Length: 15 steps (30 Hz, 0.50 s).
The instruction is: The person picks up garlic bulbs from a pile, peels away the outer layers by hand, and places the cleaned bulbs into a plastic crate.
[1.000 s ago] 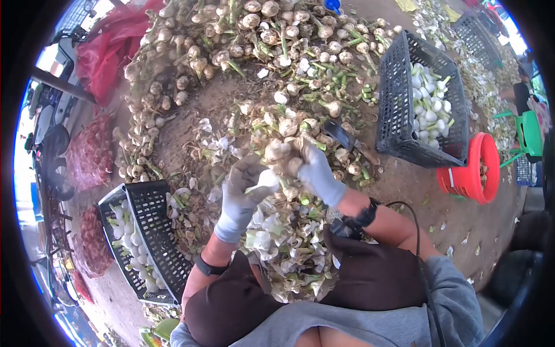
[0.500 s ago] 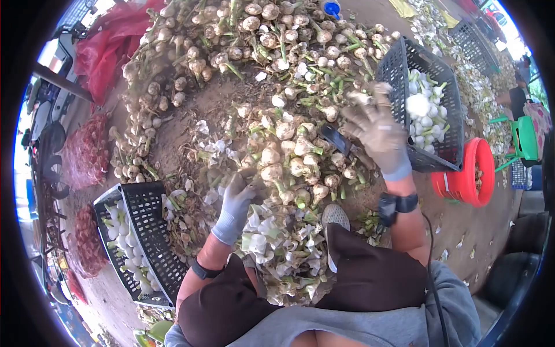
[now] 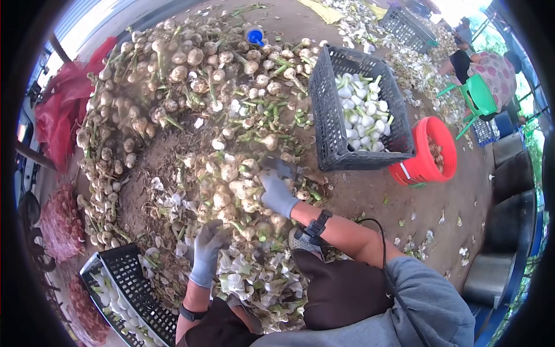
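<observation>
My left hand (image 3: 207, 251), in a pale glove with dirty fingertips, hovers at the near left edge of a pile of garlic bulbs (image 3: 222, 200); its fingers are apart and empty. My right hand (image 3: 278, 195), gloved too, reaches into the right side of that pile, its fingers among the bulbs and partly hidden. A dark flat rectangular object (image 3: 278, 166) lies just beyond the right fingers. I cannot tell whether the right fingers grip a bulb. White peeled skins and leaves (image 3: 254, 277) are heaped between my legs, below both hands.
A black crate (image 3: 326, 151) of cleaned white garlic stands at right, beside a red bucket (image 3: 417, 155). Another black crate (image 3: 151, 292) with garlic is at lower left. Untrimmed garlic (image 3: 179, 72) spreads behind, with a blue cup-like item (image 3: 255, 37). A person (image 3: 494, 75) sits near a green chair (image 3: 481, 97).
My right hand has come from beside the right crate down and left into the garlic pile, its fingers no longer spread. My left hand stays near the pile's edge. The camera view has turned rightward.
</observation>
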### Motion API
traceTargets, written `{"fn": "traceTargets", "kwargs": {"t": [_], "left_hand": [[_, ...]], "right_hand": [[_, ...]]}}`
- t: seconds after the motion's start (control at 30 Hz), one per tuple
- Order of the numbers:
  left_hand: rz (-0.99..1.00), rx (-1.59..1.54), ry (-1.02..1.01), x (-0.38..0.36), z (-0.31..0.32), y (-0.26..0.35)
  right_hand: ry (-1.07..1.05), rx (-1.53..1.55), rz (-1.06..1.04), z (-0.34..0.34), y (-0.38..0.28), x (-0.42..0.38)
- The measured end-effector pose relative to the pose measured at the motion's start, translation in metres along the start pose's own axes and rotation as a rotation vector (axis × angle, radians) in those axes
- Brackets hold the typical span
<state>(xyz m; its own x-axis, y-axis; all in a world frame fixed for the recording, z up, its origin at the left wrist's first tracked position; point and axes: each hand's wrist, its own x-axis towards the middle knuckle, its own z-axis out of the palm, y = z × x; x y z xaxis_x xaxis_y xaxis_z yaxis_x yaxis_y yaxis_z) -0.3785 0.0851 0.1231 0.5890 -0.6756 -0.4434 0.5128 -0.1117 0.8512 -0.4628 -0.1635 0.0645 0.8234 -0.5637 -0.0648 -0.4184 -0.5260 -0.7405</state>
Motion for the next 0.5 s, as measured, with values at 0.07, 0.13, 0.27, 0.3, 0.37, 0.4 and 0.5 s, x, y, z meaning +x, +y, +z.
{"fn": "traceTargets", "kwargs": {"t": [0.07,0.13,0.27,0.3,0.37,0.4,0.5], "left_hand": [[0.073,0.089,0.032,0.000,0.004,0.000],[0.139,0.084,-0.014,0.003,0.000,0.001],[0.269,0.157,0.083,0.010,0.004,0.010],[0.299,0.176,0.078,0.008,0.008,0.017],[0.361,0.167,0.034,0.012,0.008,0.023],[0.363,0.167,0.046,0.009,0.009,0.025],[0.367,0.304,0.225,-0.003,0.016,0.030]], "right_hand": [[0.066,0.132,-0.188,0.021,0.013,0.002],[0.215,0.103,-0.394,0.031,0.028,0.007],[-0.267,0.661,-0.070,-0.016,-0.046,0.000],[-0.286,0.671,-0.075,-0.022,-0.069,-0.007],[-0.565,1.198,0.162,-0.029,-0.100,-0.016],[-0.577,1.197,0.160,-0.021,-0.097,-0.014],[-0.726,1.436,0.282,-0.021,-0.116,-0.018]]}}
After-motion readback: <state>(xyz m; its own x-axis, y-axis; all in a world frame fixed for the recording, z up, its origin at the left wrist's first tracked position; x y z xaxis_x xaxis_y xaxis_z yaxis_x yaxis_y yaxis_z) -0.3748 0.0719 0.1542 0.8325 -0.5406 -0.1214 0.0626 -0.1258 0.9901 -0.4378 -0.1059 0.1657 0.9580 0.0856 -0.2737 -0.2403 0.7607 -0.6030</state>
